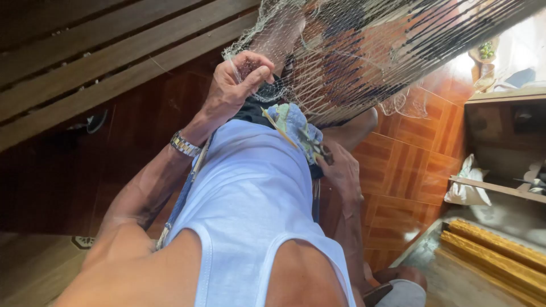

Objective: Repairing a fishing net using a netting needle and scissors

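Note:
A pale fishing net (352, 51) with dark strands hangs spread across the top of the view. My left hand (236, 85), with a metal watch (185, 144) on its wrist, is raised and pinches a bunched edge of the net. Lower down, beside my white tank top (250, 193), my right hand (341, 170) closes its fingertips on a thin greenish stick (284, 129) that points up toward the net. A patterned blue cloth (293, 122) lies under the stick. How the stick meets the net is hidden.
A slatted wooden surface (102, 51) fills the upper left. Orange-brown floor tiles (409, 165) lie to the right, with a wooden cabinet (500, 113), a white bag (466, 190) and golden moulded strips (495, 253). A dark sandal (94, 122) lies in shadow at left.

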